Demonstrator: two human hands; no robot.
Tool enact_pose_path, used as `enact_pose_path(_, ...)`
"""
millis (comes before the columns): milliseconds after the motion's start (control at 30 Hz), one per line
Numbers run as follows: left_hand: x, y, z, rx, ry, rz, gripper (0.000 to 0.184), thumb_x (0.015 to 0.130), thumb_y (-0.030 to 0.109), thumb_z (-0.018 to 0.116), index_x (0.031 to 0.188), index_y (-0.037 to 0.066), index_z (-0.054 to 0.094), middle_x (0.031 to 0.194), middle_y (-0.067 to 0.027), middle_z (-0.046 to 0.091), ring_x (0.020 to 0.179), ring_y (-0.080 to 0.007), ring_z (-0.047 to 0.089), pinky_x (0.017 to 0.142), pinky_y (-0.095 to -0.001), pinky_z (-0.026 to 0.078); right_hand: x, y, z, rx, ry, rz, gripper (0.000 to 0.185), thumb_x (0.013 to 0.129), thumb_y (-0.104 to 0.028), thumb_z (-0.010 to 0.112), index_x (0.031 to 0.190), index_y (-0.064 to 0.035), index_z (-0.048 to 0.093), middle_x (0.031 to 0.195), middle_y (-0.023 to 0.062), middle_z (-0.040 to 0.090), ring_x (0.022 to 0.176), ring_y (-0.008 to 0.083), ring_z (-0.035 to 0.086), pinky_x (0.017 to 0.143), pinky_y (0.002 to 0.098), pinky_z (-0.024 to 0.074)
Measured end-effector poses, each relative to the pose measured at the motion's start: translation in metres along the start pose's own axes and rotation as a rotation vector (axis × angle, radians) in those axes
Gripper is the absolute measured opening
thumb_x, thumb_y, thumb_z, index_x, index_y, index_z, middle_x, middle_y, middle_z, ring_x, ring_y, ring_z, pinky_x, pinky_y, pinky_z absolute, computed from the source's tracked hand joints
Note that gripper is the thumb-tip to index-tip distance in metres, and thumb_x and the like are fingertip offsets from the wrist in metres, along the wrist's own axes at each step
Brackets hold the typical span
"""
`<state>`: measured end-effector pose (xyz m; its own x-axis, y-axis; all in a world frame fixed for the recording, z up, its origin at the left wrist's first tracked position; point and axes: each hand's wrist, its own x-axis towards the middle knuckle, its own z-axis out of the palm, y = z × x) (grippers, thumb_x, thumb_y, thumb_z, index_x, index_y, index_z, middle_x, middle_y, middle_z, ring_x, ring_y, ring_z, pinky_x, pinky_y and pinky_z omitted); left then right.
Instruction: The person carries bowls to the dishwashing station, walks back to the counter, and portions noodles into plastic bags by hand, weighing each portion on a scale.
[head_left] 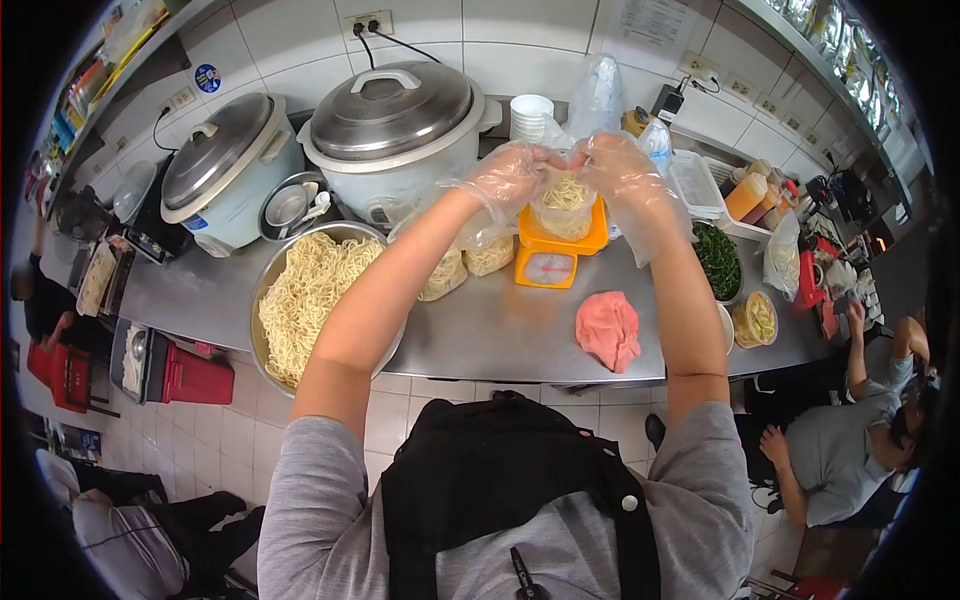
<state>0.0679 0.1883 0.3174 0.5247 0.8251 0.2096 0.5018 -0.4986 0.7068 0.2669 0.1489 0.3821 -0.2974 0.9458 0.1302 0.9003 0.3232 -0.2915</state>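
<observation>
Both my hands wear clear plastic gloves. My left hand [512, 178] and my right hand [622, 168] pinch opposite sides of the upper edge of a clear plastic bag of noodles [563, 208]. The bag is over the pan of an orange kitchen scale [548, 268]; whether its weight rests there I cannot tell. Left of the scale, partly behind my left forearm, are filled noodle bags [489, 258]. A big metal bowl [258, 318] heaped with loose noodles [308, 295] stands farther left. A pink cloth [608, 332] lies on the counter in front of the scale.
Two large lidded cookers [395, 130] [228, 165] stand along the wall, with stacked white bowls [532, 118] beside them. To the right are chopped greens [716, 262], a tub of sliced food [755, 322] and sauce bottles [746, 196]. Other people [850, 440] are at both sides.
</observation>
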Motion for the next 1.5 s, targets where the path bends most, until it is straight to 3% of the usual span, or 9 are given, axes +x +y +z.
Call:
enact_pose_path(167,-0.029,0.003,-0.002,0.051,0.007,0.151,0.042,0.093,0.017,0.062,0.135,0.018,0.06,0.143,-0.0162,0.051,0.123,-0.0288,0.054,0.099,-0.0394,0.048,-0.023,0.005,0.006,0.109,0.121,-0.107,0.028,0.079,-0.026,0.066,0.097,-0.004,0.069,0.1,0.0165,0.063,0.103,0.0317,0.059,0.091,0.0388,0.046)
enact_pose_path(367,-0.093,0.002,-0.024,0.041,0.064,0.156,0.054,0.096,0.036,0.064,0.146,0.023,0.049,0.153,-0.0148,0.039,0.116,-0.0306,0.059,0.098,-0.0426,0.05,-0.023,0.014,0.013,0.148,0.103,-0.114,0.034,0.076,-0.03,0.07,0.099,-0.005,0.068,0.109,0.0168,0.061,0.106,0.0305,0.057,0.093,0.039,0.0453)
enact_pose_path(567,-0.198,0.001,-0.057,0.0,0.15,-0.071,0.053,0.096,0.031,0.065,0.146,0.022,0.049,0.148,-0.0208,0.044,0.118,-0.0281,0.06,0.094,-0.0408,0.052,-0.054,0.003,0.045,-0.042,0.267,-0.406,0.041,0.074,-0.025,0.077,0.112,-0.0119,0.071,0.144,0.021,0.04,0.128,0.0414,0.044,0.1,0.0447,0.0439)
enact_pose_path(667,-0.256,-0.003,-0.052,-0.232,0.305,-0.229,0.053,0.096,0.024,0.066,0.146,0.018,0.049,0.146,-0.0157,0.048,0.106,-0.0204,0.064,0.091,-0.0367,0.052,-0.042,0.019,0.073,-0.212,0.346,-0.366,0.037,0.08,-0.02,0.073,0.116,-0.0123,0.071,0.139,0.0219,0.049,0.129,0.0405,0.047,0.102,0.0454,0.0435)
enact_pose_path(767,-0.308,-0.017,-0.037,-0.581,0.45,-0.379,0.051,0.096,0.017,0.066,0.144,0.01,0.05,0.142,-0.0118,0.052,0.103,-0.0187,0.064,0.089,-0.0332,0.052,-0.019,0.045,0.074,0.138,0.033,-0.112,0.03,0.087,-0.016,0.066,0.116,-0.0091,0.072,0.127,0.0215,0.06,0.122,0.0375,0.055,0.103,0.0427,0.0438)
enact_pose_path(933,-0.359,-0.008,-0.02,-0.652,0.733,-0.49,0.05,0.094,0.011,0.067,0.141,0.004,0.052,0.143,-0.0094,0.053,0.103,-0.0175,0.065,0.087,-0.0319,0.051,-0.03,-0.002,0.032,0.302,0.63,-0.396,0.025,0.091,-0.009,0.057,0.11,-0.0014,0.071,0.106,0.0189,0.066,0.1,0.0322,0.065,0.084,0.0394,0.0511)
enact_pose_path(1033,-0.378,-0.011,-0.012,-0.662,0.86,-0.549,0.055,0.089,0.022,0.068,0.139,0.002,0.055,0.141,-0.0106,0.056,0.1,-0.0182,0.064,0.085,-0.0312,0.049,-0.031,-0.019,0.002,0.306,0.514,-0.356,0.025,0.092,-0.007,0.055,0.109,-0.0007,0.071,0.105,0.0176,0.067,0.102,0.0308,0.065,0.087,0.0367,0.0499)
enact_pose_path(1333,-0.388,-0.019,-0.004,-0.648,0.89,-0.6,0.045,0.094,0.012,0.066,0.137,0.002,0.057,0.131,-0.0072,0.064,0.097,-0.0164,0.067,0.081,-0.0305,0.053,0.046,-0.051,-0.038,0.307,0.533,-0.418,0.025,0.093,-0.015,0.06,0.111,-0.0026,0.071,0.109,0.0131,0.07,0.099,0.0258,0.066,0.091,0.0305,0.0474)
enact_pose_path(1500,-0.389,-0.021,0.001,-0.611,0.907,-0.664,0.044,0.094,0.012,0.065,0.136,0.001,0.057,0.124,-0.0065,0.066,0.094,-0.0142,0.066,0.081,-0.0299,0.053,0.113,-0.036,-0.01,0.643,0.283,-0.42,0.024,0.092,-0.012,0.059,0.11,-0.0044,0.072,0.104,0.0073,0.072,0.097,0.0172,0.065,0.092,0.0299,0.0478)
